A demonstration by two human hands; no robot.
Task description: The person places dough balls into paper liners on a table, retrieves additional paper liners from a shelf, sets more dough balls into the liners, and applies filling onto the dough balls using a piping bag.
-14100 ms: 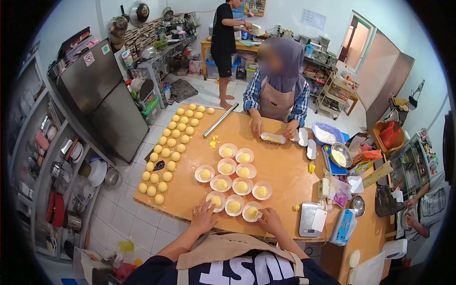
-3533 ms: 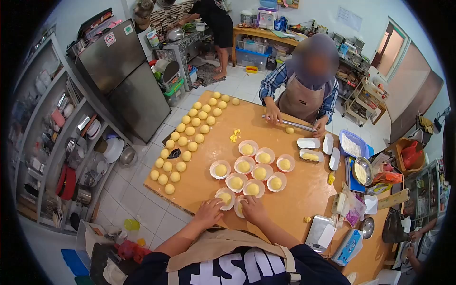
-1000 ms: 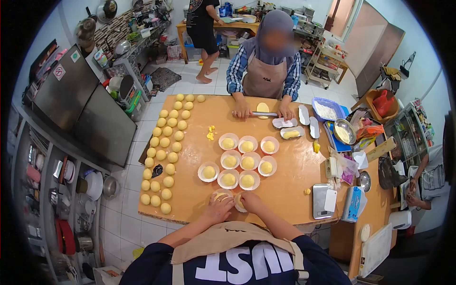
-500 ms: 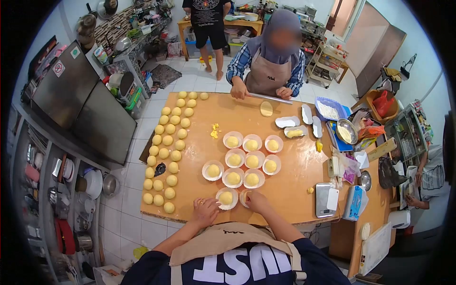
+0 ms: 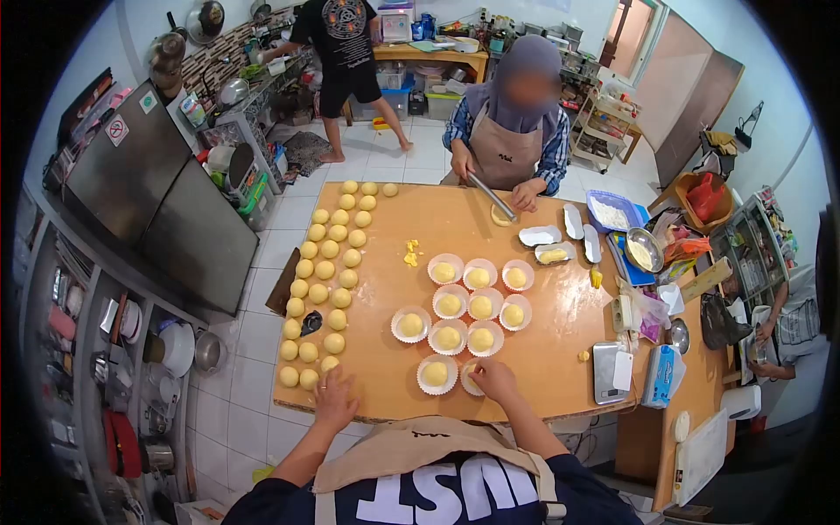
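Observation:
My left hand (image 5: 335, 399) lies with fingers spread at the table's front edge, just below the lowest dough balls (image 5: 309, 379), holding nothing. My right hand (image 5: 495, 380) is closed at the right side of a paper cup (image 5: 471, 377); its fingertips cover part of the cup and dough, and whether they pinch anything is too small to tell. Left of it stands another white fluted cup with a dough ball (image 5: 436, 374). Several more filled cups (image 5: 448, 336) are grouped beyond. Rows of bare dough balls (image 5: 329, 248) run along the table's left side.
Across the table (image 5: 385, 297) a co-worker holds a metal rolling pin (image 5: 492, 198) over flattened dough (image 5: 502, 216). Oblong paper liners (image 5: 540, 235), a flour tray (image 5: 610, 211), a metal bowl (image 5: 644, 250) and a scale (image 5: 610, 374) lie at the right. Another person stands at the back left.
My left hand has moved left from the cups to the dough balls and opened. My right hand stays at the front cup. The co-worker's rolling pin has turned, and the person behind has moved left.

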